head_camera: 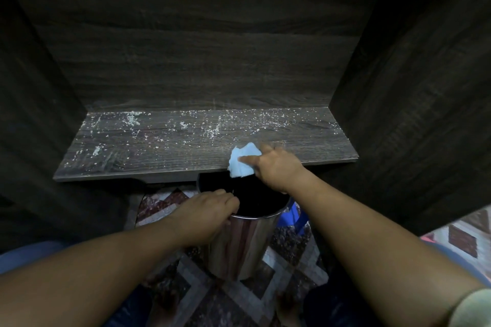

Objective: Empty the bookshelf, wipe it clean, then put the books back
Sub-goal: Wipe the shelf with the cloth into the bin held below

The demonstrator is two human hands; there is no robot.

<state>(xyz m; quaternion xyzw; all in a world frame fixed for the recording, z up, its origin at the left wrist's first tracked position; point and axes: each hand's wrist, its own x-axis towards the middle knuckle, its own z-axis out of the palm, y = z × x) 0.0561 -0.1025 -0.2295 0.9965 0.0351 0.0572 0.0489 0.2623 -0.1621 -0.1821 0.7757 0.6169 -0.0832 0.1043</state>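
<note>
Both forearms are bare from wrist to elbow. No watch, ring or glove on the left hand (210, 210) or right hand (276, 167). At the bottom right corner a pale grey-green sleeve edge (473, 308) shows on the right arm, w/ a hem. Blue fabric (26, 255), prob. trousers, covers both knees at the frame sides.

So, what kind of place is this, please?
Probably a room in a home: a dark wooden bookshelf dusted with white specks, a patterned tiled floor, and a shiny metal bin below the shelf edge.
</note>
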